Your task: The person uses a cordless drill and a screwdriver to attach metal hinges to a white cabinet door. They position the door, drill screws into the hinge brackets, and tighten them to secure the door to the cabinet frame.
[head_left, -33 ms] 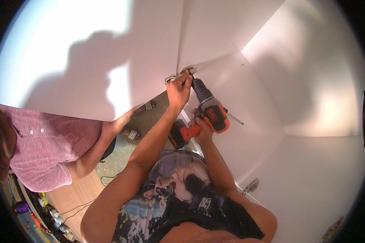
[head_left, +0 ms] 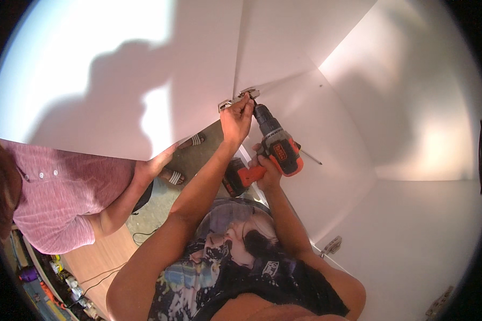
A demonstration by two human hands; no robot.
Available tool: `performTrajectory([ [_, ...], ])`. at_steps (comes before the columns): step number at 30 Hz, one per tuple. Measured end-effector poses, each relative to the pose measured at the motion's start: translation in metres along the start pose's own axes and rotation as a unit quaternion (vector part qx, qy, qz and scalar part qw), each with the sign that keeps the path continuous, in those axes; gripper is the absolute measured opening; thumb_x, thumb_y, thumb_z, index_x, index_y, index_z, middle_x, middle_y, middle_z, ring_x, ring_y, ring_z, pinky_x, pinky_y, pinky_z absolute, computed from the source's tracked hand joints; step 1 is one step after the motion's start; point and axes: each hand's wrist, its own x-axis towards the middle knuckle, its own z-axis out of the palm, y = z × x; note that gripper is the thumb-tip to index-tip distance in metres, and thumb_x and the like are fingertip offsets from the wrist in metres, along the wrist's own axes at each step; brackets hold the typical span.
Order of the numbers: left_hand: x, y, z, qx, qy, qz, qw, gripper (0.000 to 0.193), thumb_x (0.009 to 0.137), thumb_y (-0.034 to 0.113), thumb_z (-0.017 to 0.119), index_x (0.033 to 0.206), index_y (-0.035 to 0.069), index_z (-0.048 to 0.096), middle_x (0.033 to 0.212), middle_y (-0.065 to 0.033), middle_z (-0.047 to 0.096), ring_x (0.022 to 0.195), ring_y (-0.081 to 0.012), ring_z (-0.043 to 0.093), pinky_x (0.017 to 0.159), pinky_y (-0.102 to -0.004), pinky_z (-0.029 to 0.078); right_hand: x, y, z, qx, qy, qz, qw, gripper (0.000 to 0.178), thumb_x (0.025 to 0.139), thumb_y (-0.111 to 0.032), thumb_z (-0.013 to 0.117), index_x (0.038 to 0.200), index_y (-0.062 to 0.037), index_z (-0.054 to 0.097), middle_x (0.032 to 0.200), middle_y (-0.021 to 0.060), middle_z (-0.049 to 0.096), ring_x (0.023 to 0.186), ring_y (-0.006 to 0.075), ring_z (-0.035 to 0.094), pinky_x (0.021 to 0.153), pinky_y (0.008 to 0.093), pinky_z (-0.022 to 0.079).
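Note:
A cordless drill [head_left: 281,151], orange and black, is in my right hand [head_left: 268,172], whose fingers wrap round its grip. Its chuck points up and left at a metal cabinet hinge [head_left: 250,92] between a white door panel [head_left: 203,69] and a white cabinet side panel [head_left: 300,96]. My left hand [head_left: 236,122] is closed at the hinge, fingertips pressed together beside the drill's tip. Parts of the hinge show on both sides of the fingers, which cover its middle. The drill's tip is largely hidden there.
A screwdriver [head_left: 311,157] lies behind the drill. Another person in a pink shirt [head_left: 75,192] stands at left, a hand [head_left: 163,159] at the door's lower edge. More hinges [head_left: 332,245] sit along the cabinet's near edge. A wooden surface [head_left: 99,257] with a cable is lower left.

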Motion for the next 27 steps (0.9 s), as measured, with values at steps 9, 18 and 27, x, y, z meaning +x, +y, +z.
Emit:
performTrajectory([
  [9, -0.002, -0.001, -0.010, -0.005, -0.053, -0.009, 0.999, 0.028, 0.092, 0.020, 0.061, 0.106, -0.004, 0.067, 0.071, -0.0109, 0.067, 0.065, -0.0126, 0.061, 0.063, -0.0287, 0.049, 0.000, 0.002, 0.004, 0.003, 0.007, 0.018, 1.000, 0.051, 0.081, 0.003, 0.052, 0.131, -0.0081, 0.042, 0.108, 0.0101, 0.057, 0.067, 0.0147, 0.057, 0.064, 0.0339, 0.049],
  [18, -0.019, -0.051, -0.046, 0.008, -0.200, -0.305, 0.931, 0.054, 0.082, 0.047, 0.069, 0.093, -0.006, 0.064, 0.079, -0.0154, 0.066, 0.071, -0.0232, 0.066, 0.068, -0.0406, 0.053, 0.000, 0.002, 0.011, -0.008, 0.029, -0.003, 1.000, 0.049, 0.084, 0.000, 0.056, 0.131, -0.0068, 0.042, 0.106, 0.0100, 0.057, 0.067, 0.0143, 0.058, 0.065, 0.0336, 0.050],
  [27, -0.029, -0.058, -0.016, -0.099, -0.191, -0.481, 0.850, 0.053, 0.079, 0.039, 0.077, 0.114, 0.003, 0.059, 0.101, -0.0123, 0.065, 0.087, -0.0242, 0.064, 0.070, -0.0430, 0.055, -0.001, 0.005, 0.013, -0.005, 0.031, -0.007, 0.999, 0.037, 0.087, -0.002, 0.057, 0.122, -0.0062, 0.046, 0.099, 0.0072, 0.057, 0.067, 0.0132, 0.056, 0.065, 0.0321, 0.049],
])
